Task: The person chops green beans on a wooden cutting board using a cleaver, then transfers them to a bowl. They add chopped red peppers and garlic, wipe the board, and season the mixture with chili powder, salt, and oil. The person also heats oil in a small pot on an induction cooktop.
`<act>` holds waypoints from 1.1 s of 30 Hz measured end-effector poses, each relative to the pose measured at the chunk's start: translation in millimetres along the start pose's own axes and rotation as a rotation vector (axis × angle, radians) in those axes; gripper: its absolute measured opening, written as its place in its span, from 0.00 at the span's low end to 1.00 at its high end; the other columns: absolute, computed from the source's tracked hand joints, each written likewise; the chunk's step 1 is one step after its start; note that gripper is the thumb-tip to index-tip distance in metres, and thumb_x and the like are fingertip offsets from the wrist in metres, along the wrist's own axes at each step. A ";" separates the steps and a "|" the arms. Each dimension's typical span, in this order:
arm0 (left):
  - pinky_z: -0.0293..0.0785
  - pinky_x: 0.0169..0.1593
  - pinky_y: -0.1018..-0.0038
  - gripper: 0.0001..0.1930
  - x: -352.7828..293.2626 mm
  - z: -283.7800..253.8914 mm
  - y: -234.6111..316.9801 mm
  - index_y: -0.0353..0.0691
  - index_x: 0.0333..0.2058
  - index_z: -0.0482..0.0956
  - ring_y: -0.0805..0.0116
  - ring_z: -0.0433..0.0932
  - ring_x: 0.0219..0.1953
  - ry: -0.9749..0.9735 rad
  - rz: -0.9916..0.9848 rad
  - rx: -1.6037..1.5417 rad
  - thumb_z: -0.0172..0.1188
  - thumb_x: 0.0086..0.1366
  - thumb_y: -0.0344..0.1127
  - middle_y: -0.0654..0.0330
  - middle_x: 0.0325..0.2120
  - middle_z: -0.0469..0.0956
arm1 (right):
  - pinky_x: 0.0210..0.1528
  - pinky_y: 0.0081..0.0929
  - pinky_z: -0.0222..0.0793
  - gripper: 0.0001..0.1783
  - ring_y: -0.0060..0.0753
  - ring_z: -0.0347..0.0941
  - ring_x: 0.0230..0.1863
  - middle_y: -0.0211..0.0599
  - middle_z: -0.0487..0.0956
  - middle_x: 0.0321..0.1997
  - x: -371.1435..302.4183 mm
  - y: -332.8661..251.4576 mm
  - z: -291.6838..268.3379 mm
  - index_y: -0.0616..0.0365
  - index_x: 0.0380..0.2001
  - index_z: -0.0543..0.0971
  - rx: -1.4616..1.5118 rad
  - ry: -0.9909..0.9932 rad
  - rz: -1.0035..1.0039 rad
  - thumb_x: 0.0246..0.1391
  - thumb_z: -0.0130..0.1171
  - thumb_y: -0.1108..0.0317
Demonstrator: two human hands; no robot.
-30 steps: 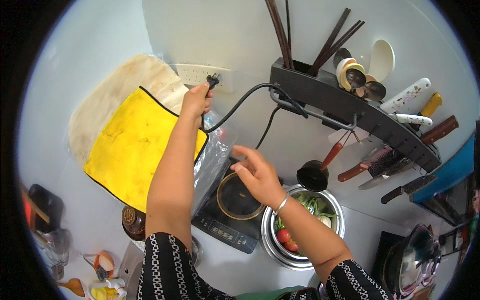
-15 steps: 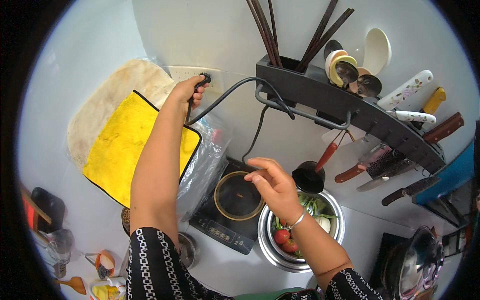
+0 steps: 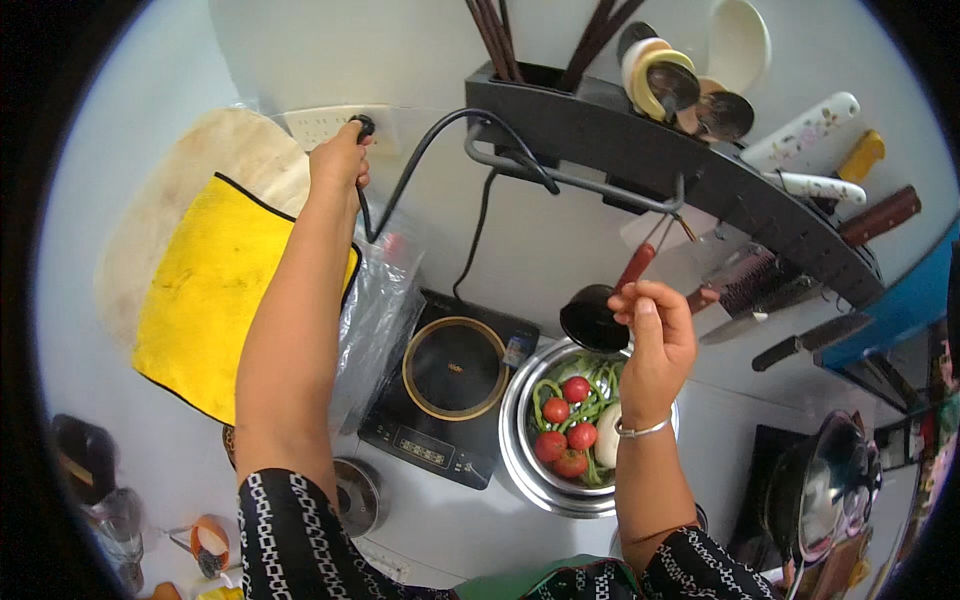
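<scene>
1. The left hand is stretched out to the wall, its fingers clamped on a black plug.
2. The plug is at the right part of a white outlet strip; whether its prongs are in cannot be told.
3. A black cord drops from this hand, then arches up to the rail of a dark rack.
4. The right hand is raised, its fingers half-curled near a hanging black dipper with a red handle; whether they touch one another or the handle cannot be told.
5. Below, on the white desk, lies a black induction cooker with a gold ring.
6. Just right of it stands a steel bowl holding tomatoes and green vegetables.
7. A yellow cloth, partly behind the left forearm, overlaps a pale round board.
8. Clear plastic lies between cloth and cooker.
</scene>
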State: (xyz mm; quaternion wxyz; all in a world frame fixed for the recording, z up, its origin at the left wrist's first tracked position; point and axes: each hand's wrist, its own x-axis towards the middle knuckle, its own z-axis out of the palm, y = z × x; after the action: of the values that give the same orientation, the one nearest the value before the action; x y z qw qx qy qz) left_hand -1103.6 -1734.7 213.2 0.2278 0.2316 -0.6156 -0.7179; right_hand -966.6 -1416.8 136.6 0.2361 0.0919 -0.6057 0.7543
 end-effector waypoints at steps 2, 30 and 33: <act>0.48 0.15 0.80 0.14 24.7 -17.7 9.4 0.41 0.24 0.73 0.81 0.50 0.10 -0.128 -0.068 0.041 0.52 0.63 0.45 0.74 0.10 0.56 | 0.40 0.19 0.69 0.08 0.24 0.75 0.38 0.35 0.77 0.38 -3.9 2.6 -4.1 0.64 0.40 0.74 0.011 -0.003 0.011 0.59 0.48 0.75; 0.75 0.34 0.73 0.13 -268.4 74.3 -30.1 0.36 0.42 0.74 0.65 0.81 0.31 -0.612 0.647 -0.003 0.59 0.57 0.27 0.53 0.32 0.79 | 0.32 0.25 0.70 0.13 0.29 0.74 0.30 0.38 0.75 0.35 6.7 -83.9 -5.0 0.60 0.39 0.76 -0.325 -0.140 -0.334 0.47 0.60 0.73; 0.74 0.39 0.79 0.14 -286.9 29.0 -51.4 0.36 0.42 0.71 0.75 0.76 0.36 -0.466 0.640 0.071 0.60 0.56 0.23 0.63 0.34 0.76 | 0.36 0.28 0.71 0.15 0.34 0.74 0.33 0.39 0.75 0.37 -23.7 -92.8 2.1 0.58 0.38 0.76 -0.405 -0.380 -0.426 0.43 0.61 0.73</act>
State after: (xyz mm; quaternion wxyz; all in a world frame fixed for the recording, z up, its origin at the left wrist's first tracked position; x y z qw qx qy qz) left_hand -897.1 -1529.3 181.2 0.2862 -0.1335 -0.7164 -0.6222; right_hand -902.8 -1410.2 207.8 0.2847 0.3062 -0.7435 0.5219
